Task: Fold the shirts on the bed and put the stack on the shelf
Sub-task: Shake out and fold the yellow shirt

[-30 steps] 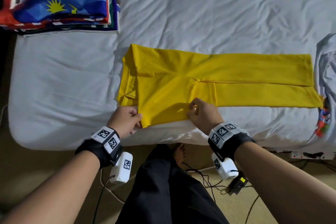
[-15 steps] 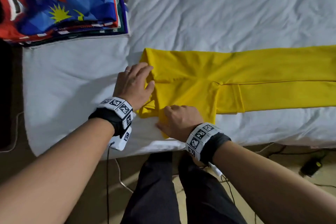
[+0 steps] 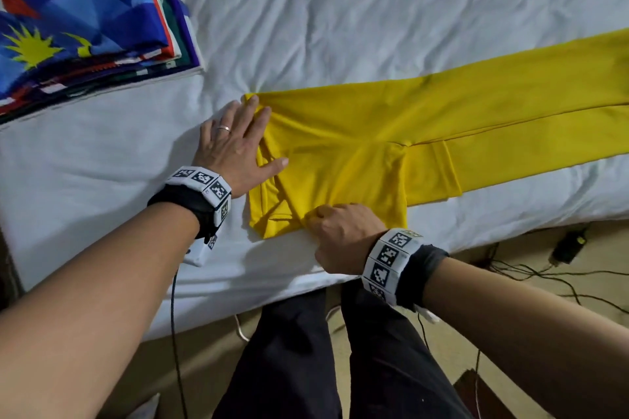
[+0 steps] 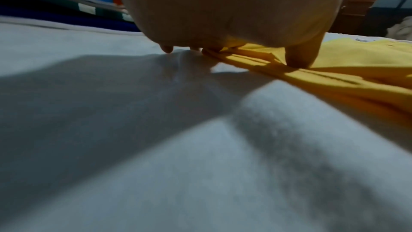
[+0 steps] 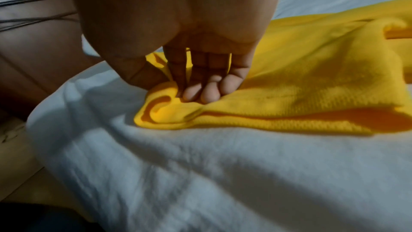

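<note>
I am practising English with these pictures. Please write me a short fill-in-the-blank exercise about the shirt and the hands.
1. The shirt being folded on the bed is ____ in colour.
2. The ____ hand lies flat with straight fingers on the shirt's end.
3. The right hand ____ the near edge of the shirt.
4. The stack of folded shirts lies on the ____.

Missing words: yellow; left; pinches; bed
</note>
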Demonstrator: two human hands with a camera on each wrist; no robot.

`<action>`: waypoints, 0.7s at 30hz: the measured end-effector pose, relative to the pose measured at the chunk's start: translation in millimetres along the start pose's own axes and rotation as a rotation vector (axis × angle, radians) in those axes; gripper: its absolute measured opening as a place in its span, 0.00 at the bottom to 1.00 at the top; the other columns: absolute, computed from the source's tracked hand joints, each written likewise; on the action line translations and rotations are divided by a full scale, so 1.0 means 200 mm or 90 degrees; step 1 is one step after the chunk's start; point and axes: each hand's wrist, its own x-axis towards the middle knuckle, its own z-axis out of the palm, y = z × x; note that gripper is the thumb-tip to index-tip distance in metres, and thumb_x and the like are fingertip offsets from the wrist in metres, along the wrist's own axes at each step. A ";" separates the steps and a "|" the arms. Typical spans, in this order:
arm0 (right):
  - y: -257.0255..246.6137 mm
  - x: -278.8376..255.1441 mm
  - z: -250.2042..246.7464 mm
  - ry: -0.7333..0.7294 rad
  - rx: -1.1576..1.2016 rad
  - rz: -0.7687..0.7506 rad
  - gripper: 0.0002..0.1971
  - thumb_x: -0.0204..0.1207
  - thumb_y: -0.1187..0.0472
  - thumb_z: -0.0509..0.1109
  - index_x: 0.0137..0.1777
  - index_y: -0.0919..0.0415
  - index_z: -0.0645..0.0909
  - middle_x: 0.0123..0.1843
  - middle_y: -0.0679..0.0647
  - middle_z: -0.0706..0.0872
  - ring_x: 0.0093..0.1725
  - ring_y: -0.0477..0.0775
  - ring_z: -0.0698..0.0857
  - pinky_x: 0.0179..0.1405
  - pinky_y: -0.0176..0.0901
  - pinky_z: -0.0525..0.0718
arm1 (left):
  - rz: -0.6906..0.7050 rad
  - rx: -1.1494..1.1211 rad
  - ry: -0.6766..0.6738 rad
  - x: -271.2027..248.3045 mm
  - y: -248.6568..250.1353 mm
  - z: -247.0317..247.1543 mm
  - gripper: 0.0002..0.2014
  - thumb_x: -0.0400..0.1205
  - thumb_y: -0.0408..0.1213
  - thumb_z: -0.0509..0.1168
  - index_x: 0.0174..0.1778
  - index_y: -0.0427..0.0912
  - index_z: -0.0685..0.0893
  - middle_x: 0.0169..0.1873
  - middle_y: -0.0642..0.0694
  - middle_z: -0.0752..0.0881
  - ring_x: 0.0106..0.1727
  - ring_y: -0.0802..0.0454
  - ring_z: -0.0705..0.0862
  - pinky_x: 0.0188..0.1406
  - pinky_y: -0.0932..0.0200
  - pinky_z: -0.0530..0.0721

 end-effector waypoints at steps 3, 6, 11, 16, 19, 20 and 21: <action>0.05 0.00 -0.04 -0.049 0.109 0.036 0.10 0.70 0.56 0.66 0.50 0.54 0.82 0.50 0.54 0.87 0.49 0.64 0.86 0.37 0.45 0.77 | 0.001 0.001 0.015 0.00 0.00 0.00 0.50 0.76 0.75 0.56 0.88 0.52 0.48 0.89 0.51 0.43 0.88 0.43 0.47 0.80 0.34 0.54; 0.15 -0.01 -0.15 -0.083 0.254 0.094 0.07 0.69 0.66 0.66 0.33 0.59 0.73 0.32 0.56 0.76 0.34 0.60 0.75 0.29 0.44 0.71 | 0.005 0.022 0.045 0.00 0.02 -0.04 0.48 0.75 0.76 0.56 0.86 0.51 0.57 0.87 0.46 0.55 0.85 0.40 0.57 0.76 0.34 0.59; 0.48 -0.02 -0.44 0.037 0.341 0.210 0.09 0.75 0.69 0.62 0.37 0.59 0.79 0.34 0.56 0.77 0.33 0.56 0.71 0.31 0.46 0.68 | -0.003 -0.002 0.124 0.04 0.04 -0.12 0.35 0.81 0.72 0.42 0.73 0.57 0.79 0.73 0.46 0.76 0.73 0.40 0.70 0.69 0.35 0.62; 0.77 0.06 -0.56 0.238 0.335 0.342 0.11 0.78 0.66 0.63 0.51 0.60 0.87 0.45 0.57 0.85 0.43 0.57 0.80 0.36 0.42 0.71 | -0.014 -0.038 0.182 0.09 0.04 -0.14 0.33 0.81 0.72 0.45 0.52 0.53 0.87 0.60 0.46 0.82 0.65 0.39 0.73 0.63 0.39 0.62; 0.86 0.11 -0.56 0.287 0.352 0.392 0.13 0.78 0.66 0.64 0.56 0.58 0.87 0.46 0.57 0.85 0.42 0.57 0.80 0.31 0.41 0.72 | -0.043 -0.071 0.192 0.12 0.04 -0.13 0.31 0.79 0.71 0.50 0.49 0.51 0.87 0.56 0.46 0.82 0.63 0.39 0.73 0.59 0.41 0.63; 0.88 0.12 -0.56 0.299 0.357 0.402 0.13 0.78 0.66 0.64 0.57 0.58 0.87 0.48 0.58 0.86 0.43 0.58 0.81 0.33 0.42 0.73 | -0.055 -0.083 0.191 0.13 0.03 -0.13 0.29 0.79 0.70 0.52 0.48 0.51 0.87 0.55 0.46 0.82 0.63 0.40 0.73 0.59 0.42 0.63; 0.90 0.13 -0.55 0.311 0.354 0.410 0.13 0.79 0.65 0.64 0.58 0.58 0.86 0.50 0.60 0.87 0.45 0.60 0.82 0.37 0.43 0.76 | -0.069 -0.094 0.190 0.14 0.03 -0.12 0.26 0.79 0.68 0.53 0.47 0.51 0.87 0.54 0.47 0.82 0.62 0.40 0.73 0.58 0.42 0.63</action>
